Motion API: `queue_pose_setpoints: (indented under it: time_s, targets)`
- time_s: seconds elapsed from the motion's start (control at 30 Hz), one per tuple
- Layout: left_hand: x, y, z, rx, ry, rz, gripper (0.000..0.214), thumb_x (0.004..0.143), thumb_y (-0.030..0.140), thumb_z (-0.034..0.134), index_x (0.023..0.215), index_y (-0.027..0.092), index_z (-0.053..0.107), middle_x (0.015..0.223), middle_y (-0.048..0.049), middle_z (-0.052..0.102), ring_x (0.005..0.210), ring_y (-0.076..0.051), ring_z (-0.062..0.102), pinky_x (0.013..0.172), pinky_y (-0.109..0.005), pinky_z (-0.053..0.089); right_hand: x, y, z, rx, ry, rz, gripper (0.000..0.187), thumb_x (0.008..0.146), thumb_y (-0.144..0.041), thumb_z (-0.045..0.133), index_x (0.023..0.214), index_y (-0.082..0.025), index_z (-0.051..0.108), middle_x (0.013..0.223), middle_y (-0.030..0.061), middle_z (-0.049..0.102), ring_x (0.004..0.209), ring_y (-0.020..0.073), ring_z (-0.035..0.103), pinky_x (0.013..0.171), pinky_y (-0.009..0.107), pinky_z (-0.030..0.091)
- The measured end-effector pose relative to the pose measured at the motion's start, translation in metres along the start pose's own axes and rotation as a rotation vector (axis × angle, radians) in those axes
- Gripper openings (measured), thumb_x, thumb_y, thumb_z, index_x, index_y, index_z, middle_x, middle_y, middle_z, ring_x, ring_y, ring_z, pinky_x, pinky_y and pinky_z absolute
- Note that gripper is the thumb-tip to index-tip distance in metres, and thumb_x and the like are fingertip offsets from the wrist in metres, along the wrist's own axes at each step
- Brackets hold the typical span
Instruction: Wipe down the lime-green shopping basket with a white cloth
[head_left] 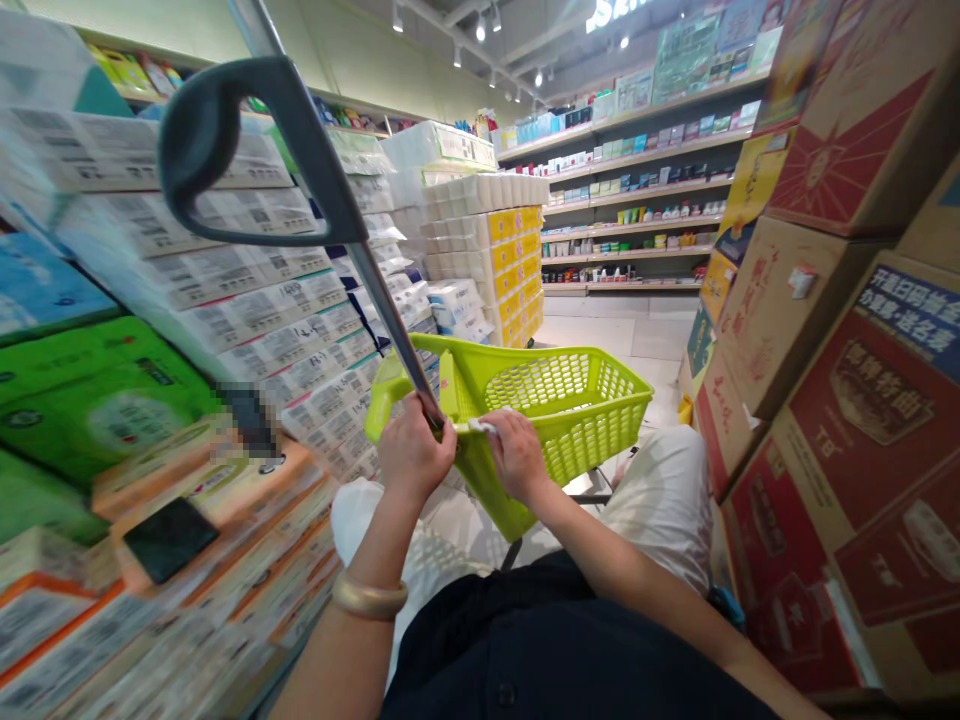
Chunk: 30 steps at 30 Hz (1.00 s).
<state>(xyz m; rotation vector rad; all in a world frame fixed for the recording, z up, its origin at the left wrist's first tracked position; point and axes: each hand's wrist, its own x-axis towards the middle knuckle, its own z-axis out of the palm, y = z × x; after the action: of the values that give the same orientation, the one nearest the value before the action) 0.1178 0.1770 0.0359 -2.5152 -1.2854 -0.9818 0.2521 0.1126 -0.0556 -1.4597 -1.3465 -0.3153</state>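
A lime-green shopping basket (600, 365) with perforated walls stands between my knees, on what looks like a cart frame. My left hand (414, 448) is closed around the lower end of a slanting metal pole (390, 310), close to the basket's near rim. Higher on this pole sits a dark grey loop handle (319, 150). A crumpled white wipe (484, 427) is pinched in my right hand (519, 455), which presses it on the basket's rim just right of the pole. The wipe is partly hidden by my fingers.
Stacked white packages (247, 270) rise on the left. A dark phone-like object (171, 538) lies on orange boxes below them. Red and brown cartons (840, 400) crowd the right side. Yellow-and-white packs (514, 270) and stocked shelves (637, 185) stand farther back.
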Motion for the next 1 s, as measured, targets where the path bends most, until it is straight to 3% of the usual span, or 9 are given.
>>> queue_pose_setpoints:
  time_s: [0.1,0.2,0.4,0.47,0.63,0.7,0.77,0.9,1.0]
  targets:
    - [0.001,0.001,-0.001,0.007,0.001,-0.008,0.024,0.078,0.034,0.053,0.096,0.020,0.047,0.078,-0.0052,0.067,0.077,-0.027,0.067,0.074,-0.037,0.050,-0.001,0.026,-0.006,-0.102,0.075,0.165,0.026,0.097,-0.025,0.036,0.099,-0.020,0.062,0.096,0.0079,0.065,0.095,0.0226,0.055,0.095,0.039,0.039]
    - [0.001,0.003,0.001,0.030,0.013,-0.028,0.023,0.077,0.034,0.053,0.095,0.020,0.048,0.079,-0.0065,0.066,0.079,-0.028,0.067,0.075,-0.038,0.050,0.005,0.019,-0.001,-0.110,0.073,0.236,0.026,0.097,-0.025,0.037,0.096,-0.019,0.063,0.094,0.0085,0.066,0.092,0.0231,0.055,0.091,0.039,0.039]
    - [-0.001,0.003,0.004,0.025,0.034,-0.017,0.031,0.078,0.036,0.053,0.102,0.018,0.047,0.084,-0.0098,0.068,0.088,-0.031,0.067,0.080,-0.040,0.049,0.010,-0.032,0.016,0.074,-0.032,-0.043,0.024,0.097,-0.024,0.039,0.111,-0.023,0.060,0.111,0.0057,0.065,0.108,0.0193,0.054,0.101,0.034,0.037]
    - [-0.002,0.002,0.003,0.015,0.024,-0.008,0.028,0.078,0.036,0.053,0.100,0.018,0.047,0.083,-0.0086,0.068,0.086,-0.030,0.067,0.079,-0.039,0.049,0.006,-0.024,0.012,0.032,-0.023,-0.020,0.024,0.098,-0.024,0.039,0.110,-0.023,0.060,0.110,0.0053,0.065,0.107,0.0197,0.054,0.103,0.035,0.035]
    - [-0.002,0.001,0.001,0.031,0.030,-0.014,0.022,0.079,0.035,0.053,0.094,0.020,0.047,0.079,-0.0063,0.066,0.080,-0.028,0.067,0.076,-0.037,0.048,-0.003,0.026,-0.005,-0.128,0.077,0.168,0.024,0.097,-0.023,0.039,0.102,-0.020,0.062,0.101,0.0082,0.065,0.101,0.0226,0.054,0.104,0.042,0.033]
    - [-0.001,0.001,0.001,0.039,0.034,-0.019,0.022,0.078,0.035,0.053,0.093,0.020,0.047,0.078,-0.0061,0.065,0.078,-0.028,0.066,0.074,-0.037,0.048,-0.003,0.030,-0.006,-0.122,0.122,0.207,0.024,0.096,-0.023,0.039,0.099,-0.019,0.063,0.098,0.0081,0.065,0.100,0.0227,0.054,0.104,0.043,0.034]
    - [-0.001,0.001,0.002,0.041,0.037,-0.015,0.022,0.078,0.035,0.053,0.093,0.020,0.048,0.078,-0.0061,0.065,0.078,-0.028,0.066,0.073,-0.037,0.048,-0.002,0.019,-0.002,-0.042,0.122,0.167,0.024,0.096,-0.023,0.041,0.100,-0.020,0.064,0.098,0.0070,0.066,0.100,0.0214,0.055,0.103,0.042,0.036]
    - [-0.002,-0.001,0.004,0.034,0.059,0.009,0.024,0.077,0.035,0.053,0.094,0.019,0.049,0.079,-0.0071,0.066,0.080,-0.028,0.067,0.075,-0.036,0.048,-0.002,-0.014,0.011,0.165,0.071,-0.075,0.026,0.095,-0.023,0.046,0.114,-0.024,0.064,0.116,0.0051,0.066,0.115,0.0191,0.054,0.107,0.038,0.038]
    - [-0.003,-0.003,0.004,0.022,0.063,0.016,0.024,0.077,0.036,0.053,0.094,0.020,0.048,0.080,-0.0067,0.067,0.080,-0.027,0.067,0.076,-0.036,0.048,-0.007,-0.008,0.011,0.172,0.066,-0.160,0.031,0.094,-0.022,0.049,0.120,-0.026,0.063,0.122,0.0044,0.064,0.122,0.0199,0.052,0.110,0.040,0.038]
